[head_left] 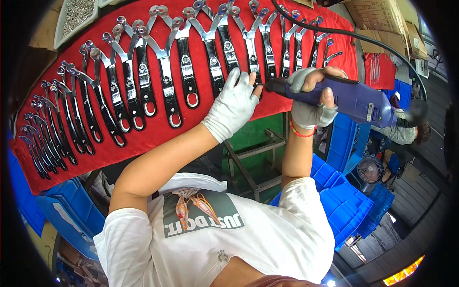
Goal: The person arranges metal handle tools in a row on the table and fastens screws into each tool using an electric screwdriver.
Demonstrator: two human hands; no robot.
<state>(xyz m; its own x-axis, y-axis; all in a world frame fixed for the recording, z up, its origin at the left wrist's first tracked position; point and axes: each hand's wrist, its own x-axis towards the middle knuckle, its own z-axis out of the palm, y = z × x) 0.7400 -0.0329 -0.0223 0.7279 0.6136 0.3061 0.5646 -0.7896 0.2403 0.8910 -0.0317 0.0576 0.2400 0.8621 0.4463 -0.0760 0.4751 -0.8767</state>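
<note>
My right hand (pixel 313 98), in a white fingerless glove, is wrapped round a purple electric screwdriver (pixel 356 99). The driver lies nearly level, its bit pointing left. At that tip my left hand (pixel 230 107), gloved the same way, has its thumb and forefinger drawn together. Whatever sits between those fingers is too small to make out. Beneath the left fingers are black handles of chromed Y-shaped metal parts (pixel 165 81). Several of these parts lie fanned in a row, forked ends away from me. Most handles end in a slotted hole.
A red cloth (pixel 136 160) covers the curved table. A white tray (pixel 58 34) of small metal pieces stands far left. The driver's black cable (pixel 356 36) arcs over the right side. Blue crates (pixel 345 205), a fan (pixel 369 169) and another person (pixel 401 133) are to the right.
</note>
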